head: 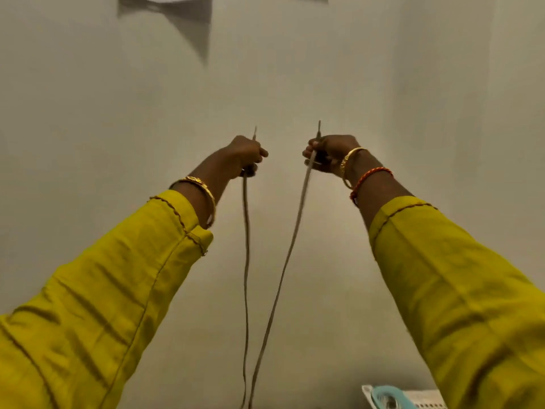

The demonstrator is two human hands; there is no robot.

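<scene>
Btm right: white perforated surface point(426, 402) w/ light-blue object point(383, 394) on it.

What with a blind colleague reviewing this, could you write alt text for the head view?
The left hand and right hand, arms raised in yellow sleeves, each grip one strand of a thin cord before a plain wall; both strands hang down, converging.

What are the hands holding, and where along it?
The left hand and right hand each grip a thin cord strand near its top end.
</scene>
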